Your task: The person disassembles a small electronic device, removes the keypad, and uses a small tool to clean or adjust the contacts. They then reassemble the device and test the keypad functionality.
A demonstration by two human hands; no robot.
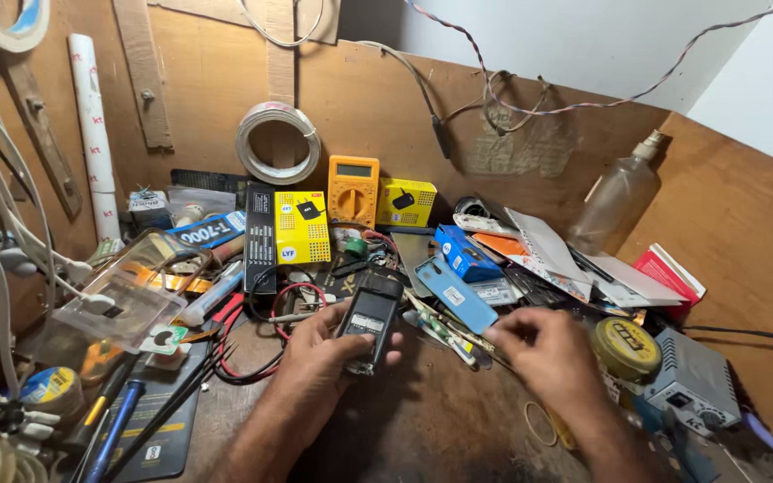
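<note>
Left hand (328,344) gripped a small black phone (370,320), back side up, over the cluttered wooden bench (422,420) — inspection step, likely. Right hand (543,349) pinched at tools beside a blue phone panel (456,293); whether it held anything, couldn't tell. Next move wants a fine tool — steady grip.

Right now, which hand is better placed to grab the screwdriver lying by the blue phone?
Right. The right hand hovers free beside the screwdriver, while the left hand holds the black phone.
</note>
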